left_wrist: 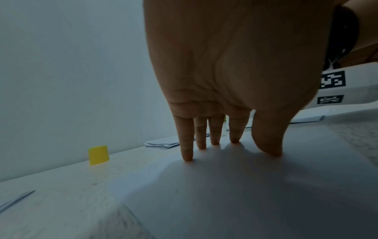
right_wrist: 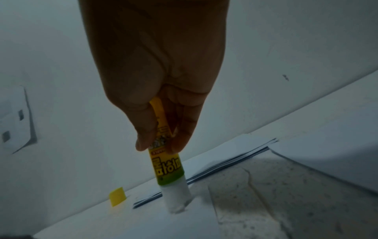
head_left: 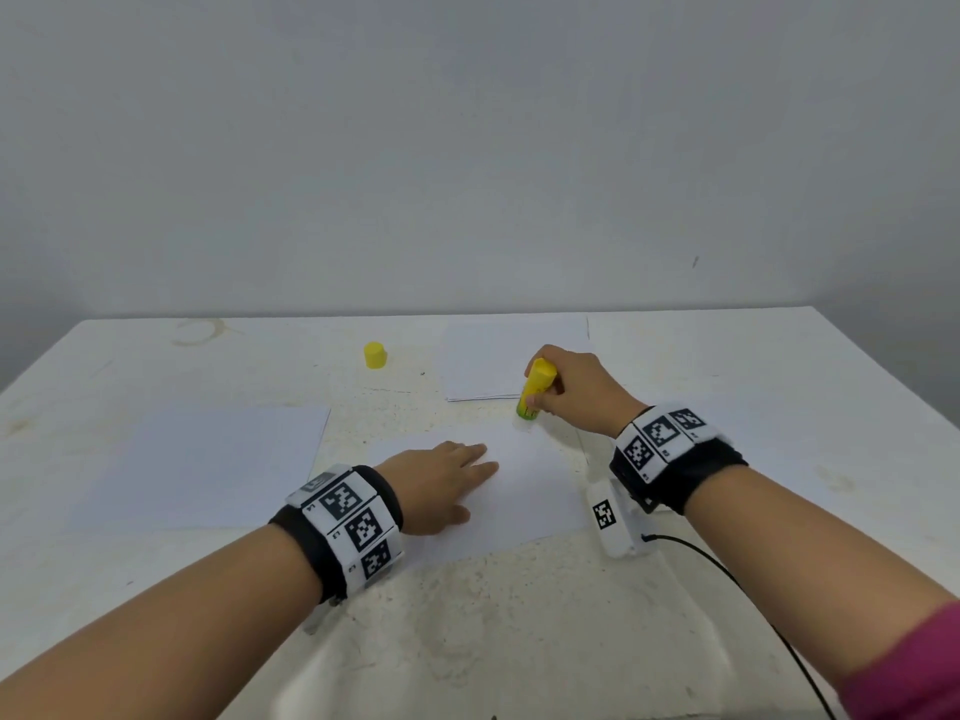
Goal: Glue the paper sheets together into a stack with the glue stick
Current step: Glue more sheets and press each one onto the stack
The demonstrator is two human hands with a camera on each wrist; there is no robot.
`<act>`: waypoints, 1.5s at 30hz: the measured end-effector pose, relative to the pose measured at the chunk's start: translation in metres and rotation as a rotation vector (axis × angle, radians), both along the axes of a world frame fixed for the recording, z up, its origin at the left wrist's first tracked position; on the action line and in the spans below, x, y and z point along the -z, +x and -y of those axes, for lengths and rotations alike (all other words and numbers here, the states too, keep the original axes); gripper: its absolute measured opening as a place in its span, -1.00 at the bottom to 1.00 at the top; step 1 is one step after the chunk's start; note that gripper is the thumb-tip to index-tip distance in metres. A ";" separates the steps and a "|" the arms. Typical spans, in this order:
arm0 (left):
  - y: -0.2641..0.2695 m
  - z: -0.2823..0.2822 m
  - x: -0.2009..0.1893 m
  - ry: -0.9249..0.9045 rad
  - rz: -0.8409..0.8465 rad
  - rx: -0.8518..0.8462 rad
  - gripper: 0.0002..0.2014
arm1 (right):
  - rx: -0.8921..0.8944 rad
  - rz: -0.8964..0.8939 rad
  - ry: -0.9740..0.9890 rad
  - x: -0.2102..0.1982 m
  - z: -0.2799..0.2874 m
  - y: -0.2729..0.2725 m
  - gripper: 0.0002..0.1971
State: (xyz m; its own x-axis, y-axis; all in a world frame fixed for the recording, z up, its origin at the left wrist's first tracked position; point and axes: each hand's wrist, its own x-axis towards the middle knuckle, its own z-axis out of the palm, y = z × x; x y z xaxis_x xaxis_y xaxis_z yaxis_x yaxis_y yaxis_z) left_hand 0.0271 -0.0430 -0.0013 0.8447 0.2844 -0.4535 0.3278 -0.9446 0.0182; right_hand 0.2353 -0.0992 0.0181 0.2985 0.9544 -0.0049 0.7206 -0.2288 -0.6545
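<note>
A white paper sheet [head_left: 524, 491] lies in the middle of the table. My left hand [head_left: 447, 480] presses flat on it with straight fingers [left_wrist: 187, 142]; the sheet [left_wrist: 245, 194] fills that wrist view. My right hand [head_left: 571, 392] grips a yellow-green glue stick [head_left: 535, 392] upright, and its white glue tip [right_wrist: 176, 198] touches the far right corner of the sheet [right_wrist: 143, 223]. In the right wrist view the thumb and fingers wrap round the glue stick [right_wrist: 166, 166]. A stack of white sheets [head_left: 498, 361] lies behind it.
The yellow cap [head_left: 375, 354] stands at the back centre of the table, also seen as the cap [left_wrist: 98, 154]. Another white sheet [head_left: 208, 465] lies at the left. A white tagged device [head_left: 613, 517] with a black cable sits to the right of the middle sheet.
</note>
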 end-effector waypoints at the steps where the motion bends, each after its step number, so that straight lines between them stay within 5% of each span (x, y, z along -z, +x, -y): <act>1: 0.000 -0.001 0.000 0.001 -0.004 0.003 -0.35 | -0.016 0.036 -0.027 0.001 -0.001 -0.002 -0.75; 21: 0.008 -0.010 -0.006 0.087 -0.012 0.075 -0.26 | -0.285 0.199 -0.286 -0.021 0.069 -0.006 -0.75; 32: 0.000 -0.002 -0.001 0.160 0.038 0.033 -0.22 | 0.049 -0.097 0.108 -0.018 0.040 0.014 -0.78; 36: -0.003 -0.008 -0.004 0.200 0.045 0.033 -0.43 | 0.057 -0.107 0.123 -0.012 0.025 0.006 -0.78; 45: -0.011 -0.013 0.002 0.262 0.028 -0.085 -0.36 | -0.006 -0.093 0.091 0.000 -0.015 -0.027 -0.75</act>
